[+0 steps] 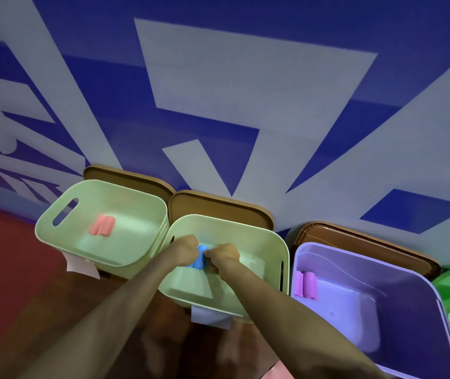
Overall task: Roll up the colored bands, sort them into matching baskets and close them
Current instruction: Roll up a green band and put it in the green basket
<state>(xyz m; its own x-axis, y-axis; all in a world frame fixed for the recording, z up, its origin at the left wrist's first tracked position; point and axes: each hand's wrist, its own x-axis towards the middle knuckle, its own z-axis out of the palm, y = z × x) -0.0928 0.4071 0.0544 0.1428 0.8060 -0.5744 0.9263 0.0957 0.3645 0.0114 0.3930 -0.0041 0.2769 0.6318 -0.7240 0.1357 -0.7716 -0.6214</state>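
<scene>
Currently in hand: a blue band [198,262], bunched into a short roll, is held low inside the middle pale green basket [281,250].
Left hand [184,248]: fingers curled, pinching the left end of the blue band.
Right hand [224,255]: fingers curled, pinching the right end of the same band.
Blue band's state: it looks mostly rolled. Whether it is fully rolled, or touching the basket floor, cannot be told.
Left pale green basket [43,222]: open, with two pink rolls [102,225] lying side by side on its floor.
Purple basket [396,280]: open, on the right, with two purple rolls [306,284] touching each other against its left wall.
Bright green basket [448,291]: only a corner shows at the far right edge, and its contents are out of view.
Lids: three brown lids lean against the blue and grey wall [245,91], one behind the left basket [125,176], one behind the middle basket [218,206] and one behind the purple basket [355,239]. None is on a basket.
Paper tags: one sheet hangs below the left basket [81,266] and one below the middle basket [210,315], both too blurred to read.
Done so far, as a judgement: pink and purple look sorted, and blue is being placed.
Left to do, as a judgement: release the blue band, deal with any bands out of view, then fit every lid.
</scene>
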